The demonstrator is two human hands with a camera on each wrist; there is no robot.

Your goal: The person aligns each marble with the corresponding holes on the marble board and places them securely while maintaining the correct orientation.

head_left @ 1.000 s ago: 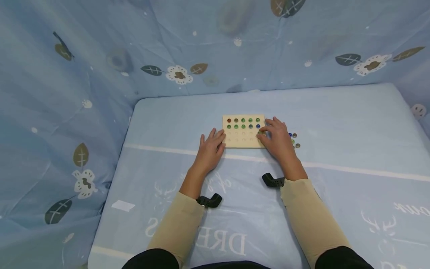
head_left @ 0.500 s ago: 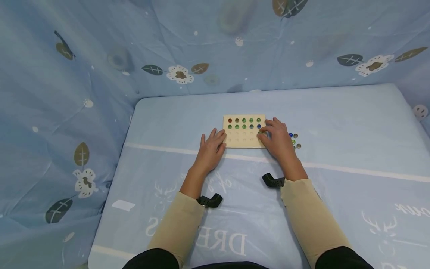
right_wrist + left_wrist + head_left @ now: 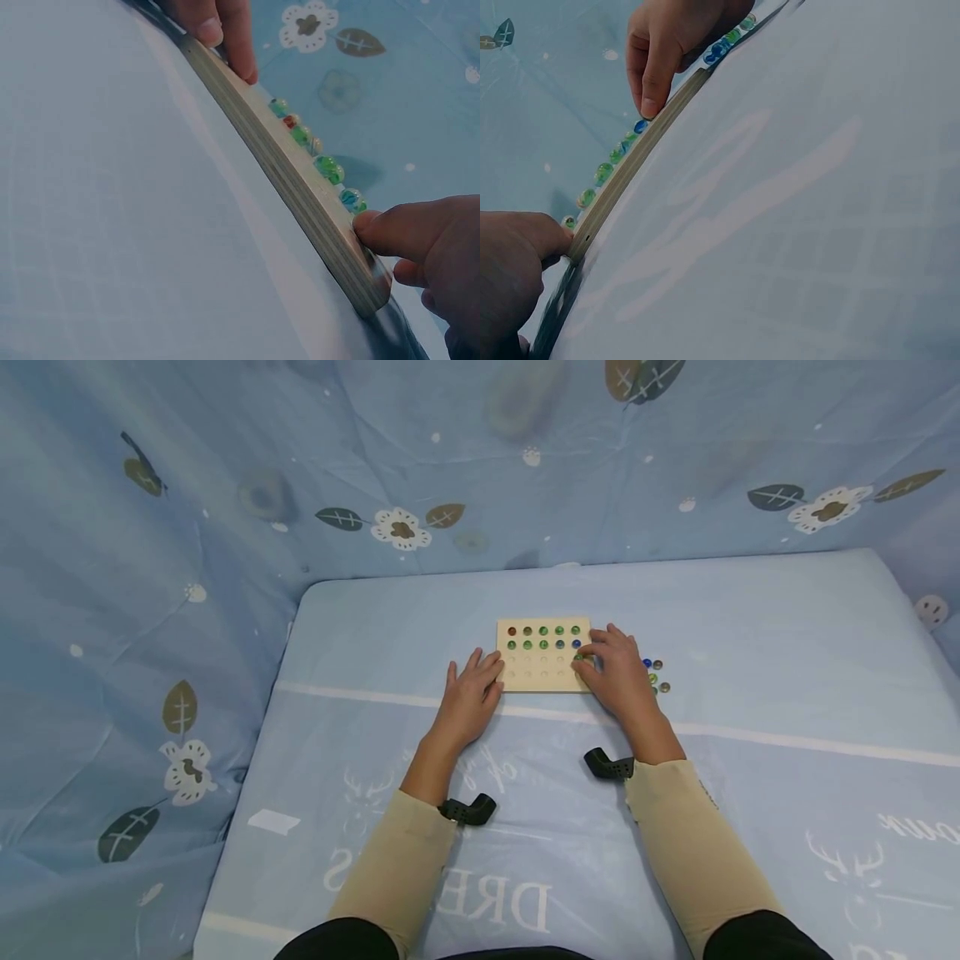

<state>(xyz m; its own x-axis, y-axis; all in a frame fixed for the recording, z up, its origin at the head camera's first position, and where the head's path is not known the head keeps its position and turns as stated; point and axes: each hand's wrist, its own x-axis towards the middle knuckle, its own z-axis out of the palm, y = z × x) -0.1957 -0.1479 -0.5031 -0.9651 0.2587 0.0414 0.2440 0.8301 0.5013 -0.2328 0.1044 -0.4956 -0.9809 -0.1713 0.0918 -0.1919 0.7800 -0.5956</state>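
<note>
A pale wooden board (image 3: 540, 686) with rows of round hollows lies on the covered table. Glass marbles fill its two far rows, one of them a reddish marble (image 3: 512, 631) in the far left corner. My left hand (image 3: 469, 697) rests at the board's left edge, fingers fairly straight, thumb and fingertips touching it. At the right end of the third row, my right hand (image 3: 617, 672) pinches a green marble (image 3: 577, 657) between thumb and index finger. That marble is partly hidden by the fingertips. From the side, the right wrist view shows the board's layered edge (image 3: 277, 180).
Several loose marbles (image 3: 665, 687) lie just right of my right hand, some partly hidden behind it. Black wrist devices (image 3: 471, 810) sit on both forearms. A patterned blue cloth wall (image 3: 525, 502) rises behind the table, and another stands on the left.
The green marble shows slightly more between the right fingertips, which have shifted very little. The left hand stays on the board's edge. Small overall shifts come from the head camera.
</note>
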